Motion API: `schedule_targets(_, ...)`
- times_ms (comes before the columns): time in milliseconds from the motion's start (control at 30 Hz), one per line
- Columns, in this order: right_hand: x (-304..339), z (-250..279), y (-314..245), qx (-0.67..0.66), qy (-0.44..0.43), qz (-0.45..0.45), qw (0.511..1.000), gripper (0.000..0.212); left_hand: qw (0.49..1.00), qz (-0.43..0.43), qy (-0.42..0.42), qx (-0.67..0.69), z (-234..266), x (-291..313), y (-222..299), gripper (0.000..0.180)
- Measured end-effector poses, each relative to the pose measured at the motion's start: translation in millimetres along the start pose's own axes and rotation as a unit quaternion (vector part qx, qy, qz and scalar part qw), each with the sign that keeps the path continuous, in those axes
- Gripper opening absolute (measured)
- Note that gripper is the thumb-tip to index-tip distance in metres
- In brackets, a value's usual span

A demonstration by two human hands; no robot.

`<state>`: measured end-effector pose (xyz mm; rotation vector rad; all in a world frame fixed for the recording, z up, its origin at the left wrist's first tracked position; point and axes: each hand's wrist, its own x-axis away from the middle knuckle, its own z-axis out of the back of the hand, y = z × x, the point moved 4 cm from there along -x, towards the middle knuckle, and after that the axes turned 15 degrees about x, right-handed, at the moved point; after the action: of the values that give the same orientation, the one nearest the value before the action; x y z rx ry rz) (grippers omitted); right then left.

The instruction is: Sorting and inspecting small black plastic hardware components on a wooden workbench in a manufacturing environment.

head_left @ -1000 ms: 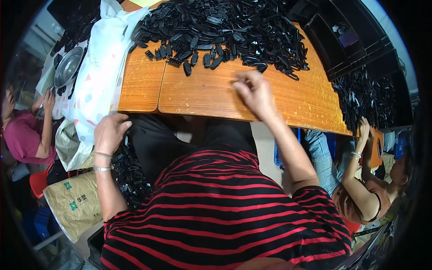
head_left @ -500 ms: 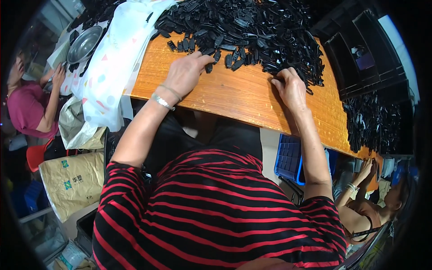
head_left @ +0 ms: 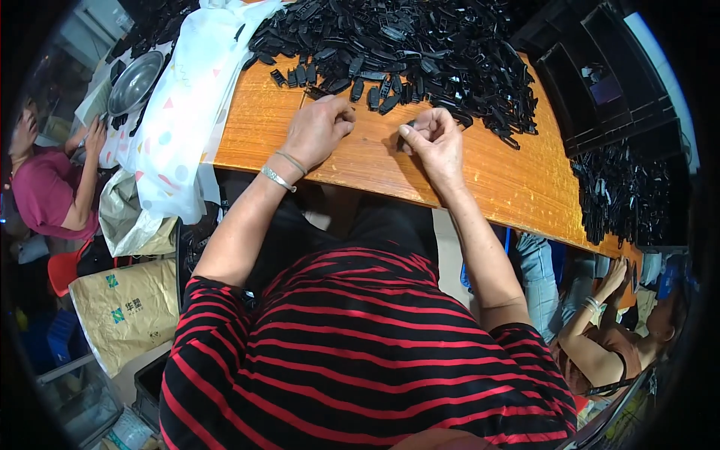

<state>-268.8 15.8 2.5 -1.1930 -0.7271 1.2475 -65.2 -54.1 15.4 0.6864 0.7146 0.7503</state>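
A large heap of small black plastic pieces (head_left: 420, 52), some looking like buckle parts, covers the far side of the wooden table (head_left: 367, 165). My left hand (head_left: 319, 133) is closed just in front of the heap, its fingers curled in. What they hold, if anything, is hidden. To the right, my right hand (head_left: 436, 146) is closed, thumb against fingers, over the bare wood. A small black plastic piece (head_left: 403, 141) shows at its fingertips, partly covered by them. Several loose pieces lie at the heap's near edge, between and beyond my hands.
Patterned white plastic sheeting (head_left: 176, 120) hangs over the table's left side, beside a metal bowl (head_left: 136, 82). Black bins (head_left: 615, 82) and another pile of black parts (head_left: 622, 199) are at the right. Co-workers sit at both sides; a paper sack (head_left: 127, 311) lies lower left.
My right hand has come left and away from the heap, with a small black piece at its fingertips. My left hand has curled and drawn slightly nearer. Someone's jeans now show below the table's right side.
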Motion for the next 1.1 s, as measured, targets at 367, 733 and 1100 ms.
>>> schedule_targets(367,27,14,-29,0.500,0.011,0.195,0.844,0.022,0.999,0.016,0.044,-0.022,-4,-4,-1,0.023)
schedule_targets(733,9,3,-38,0.575,-0.063,0.140,0.803,0.020,0.996,-0.037,0.012,-0.078,-16,1,17,0.024)
schedule_targets(1100,23,-16,-43,0.272,0.011,0.058,0.960,0.019,0.784,0.216,0.039,0.581,-30,24,7,0.028)
